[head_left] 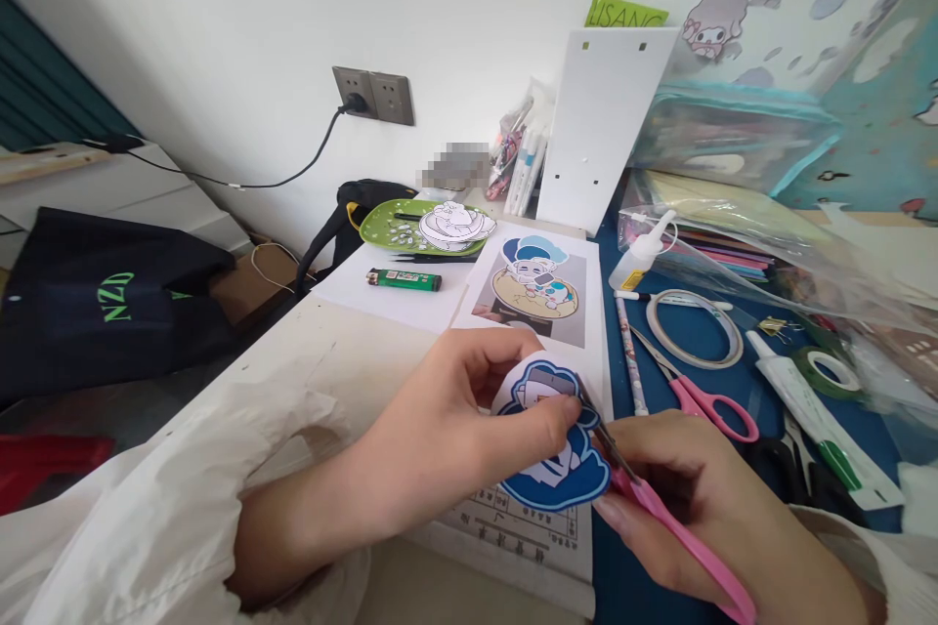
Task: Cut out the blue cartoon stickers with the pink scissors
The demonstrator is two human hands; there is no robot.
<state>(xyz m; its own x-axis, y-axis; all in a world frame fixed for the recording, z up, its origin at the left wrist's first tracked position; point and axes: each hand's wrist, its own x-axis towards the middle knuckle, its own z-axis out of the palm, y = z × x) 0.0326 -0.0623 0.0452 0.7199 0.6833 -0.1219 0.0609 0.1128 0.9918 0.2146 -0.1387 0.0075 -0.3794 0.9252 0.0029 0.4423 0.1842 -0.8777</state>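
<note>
Left hand (469, 410) curled, pinching blue-and-white paper cutout (557, 439) near centre. Right hand (696, 498) gripping pink scissors (660, 518), blades at the cutout's right edge; handle loops cut off at the near edge.

Blue-and-white paper cutout (553, 454), pinched upright over the desk, pink-handled scissors (660, 518) blades at its edge

head view, looking down, close to desk (352, 352)
</note>
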